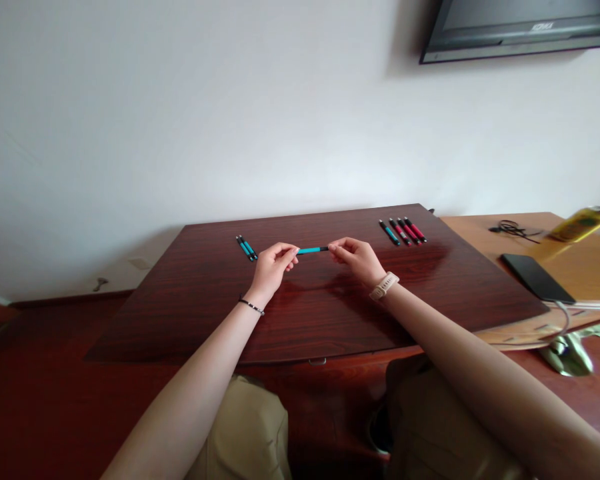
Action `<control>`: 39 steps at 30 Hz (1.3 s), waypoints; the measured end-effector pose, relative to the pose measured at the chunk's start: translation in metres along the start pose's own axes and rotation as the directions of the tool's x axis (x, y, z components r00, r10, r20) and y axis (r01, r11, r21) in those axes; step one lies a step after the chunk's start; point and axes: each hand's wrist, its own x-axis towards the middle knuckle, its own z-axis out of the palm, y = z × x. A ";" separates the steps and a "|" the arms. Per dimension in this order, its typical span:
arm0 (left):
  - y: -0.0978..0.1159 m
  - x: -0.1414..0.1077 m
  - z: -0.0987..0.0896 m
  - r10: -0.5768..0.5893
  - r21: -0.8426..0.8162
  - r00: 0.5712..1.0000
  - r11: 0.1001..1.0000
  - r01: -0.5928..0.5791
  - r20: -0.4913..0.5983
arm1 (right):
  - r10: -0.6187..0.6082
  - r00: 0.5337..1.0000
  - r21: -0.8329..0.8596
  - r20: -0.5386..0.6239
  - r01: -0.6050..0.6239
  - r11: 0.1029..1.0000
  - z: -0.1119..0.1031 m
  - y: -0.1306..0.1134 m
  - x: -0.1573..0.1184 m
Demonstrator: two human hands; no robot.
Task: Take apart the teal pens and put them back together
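Observation:
A turquoise pen (310, 251) with dark ends is held level above the middle of the table. My left hand (274, 265) pinches its left end, and my right hand (354, 259) pinches its right end, so both tips are covered by fingers. Two turquoise pens (247, 248) lie side by side to the left of my left hand. Beyond my right hand lies a row of pens: one turquoise pen (389, 233) on the left, then several red-and-black pens (409, 231).
The dark wooden table (190, 307) stands against a white wall. To its right, a lighter wooden surface (467, 230) bears a black phone (536, 278), a black cable (516, 230) and a yellow can (583, 224). A television (520, 33) hangs above.

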 end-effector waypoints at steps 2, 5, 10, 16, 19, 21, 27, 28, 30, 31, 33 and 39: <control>-0.001 0.001 -0.001 0.002 -0.007 1.000 1.000 -0.002 -0.002 | 0.004 1.000 -0.027 0.003 -0.004 1.000 0.001 -0.002 -0.001; -0.003 0.001 -0.001 0.005 -0.006 1.000 1.000 -0.005 -0.004 | 0.002 1.000 -0.071 0.010 -0.001 0.997 0.000 -0.005 -0.002; -0.009 0.003 -0.001 0.054 0.057 0.999 0.997 -0.054 0.006 | -0.009 1.000 -0.089 0.001 0.009 0.996 0.001 -0.002 -0.003; -0.010 0.001 -0.003 0.285 0.494 0.958 0.827 -0.269 0.044 | 0.044 0.976 0.013 -0.214 -0.043 0.999 -0.003 0.006 0.001; -0.009 -0.005 -0.001 0.300 0.670 0.934 0.655 -0.350 0.195 | 0.104 0.950 0.099 -0.295 -0.078 0.992 -0.008 0.012 0.004; -0.012 -0.009 0.002 0.217 0.730 0.937 0.587 -0.350 0.275 | 0.150 0.937 0.145 -0.315 -0.109 0.983 -0.010 0.015 0.006; -0.023 -0.016 0.007 -0.041 0.796 0.921 0.520 -0.310 0.386 | 0.205 0.925 0.213 -0.319 -0.141 0.967 -0.012 0.021 0.008; -0.024 -0.016 0.007 -0.049 0.796 0.915 0.513 -0.320 0.400 | 0.207 0.925 0.217 -0.317 -0.142 0.966 -0.012 0.021 0.009; -0.025 -0.016 0.007 -0.051 0.798 0.907 0.499 -0.340 0.418 | 0.213 0.924 0.226 -0.318 -0.144 0.963 -0.012 0.021 0.009; -0.025 -0.016 0.007 -0.053 0.801 0.906 0.490 -0.343 0.421 | 0.215 0.923 0.232 -0.321 -0.144 0.962 -0.012 0.021 0.009; -0.025 -0.017 0.008 -0.067 0.812 0.905 0.472 -0.342 0.420 | 0.217 0.921 0.241 -0.324 -0.142 0.960 -0.012 0.021 0.009; -0.024 -0.021 0.020 -0.071 0.823 0.896 0.434 -0.367 0.438 | 0.212 0.922 0.214 -0.324 -0.146 0.966 -0.009 0.020 0.009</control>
